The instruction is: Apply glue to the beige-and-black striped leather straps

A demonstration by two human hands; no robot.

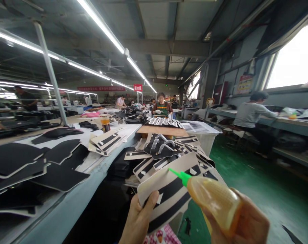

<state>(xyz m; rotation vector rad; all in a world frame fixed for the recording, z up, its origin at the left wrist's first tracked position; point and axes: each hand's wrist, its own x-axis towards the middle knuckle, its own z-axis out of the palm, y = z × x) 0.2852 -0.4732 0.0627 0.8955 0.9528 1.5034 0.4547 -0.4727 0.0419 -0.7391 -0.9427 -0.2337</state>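
My left hand (141,213) grips the near left corner of a beige panel (169,176) with black stripes, thumb on top. In my right hand (250,217) is a glue bottle (215,200), a clear squeeze bottle of amber liquid with a green nozzle (179,175). Its tip points left and is at or just above the panel's upper edge; whether it touches, I cannot tell. Behind the held panel lies a pile of similar striped panels (146,169), with a black piece (161,145) bearing clear-wrapped handles on top.
Black cut pieces (62,176) cover the long table (100,176) at left. A jar of amber liquid (105,124) stands farther back on it. Across the work area a co-worker (162,106) faces me; another person (255,110) works at the right bench. Green floor (235,162) shows between.
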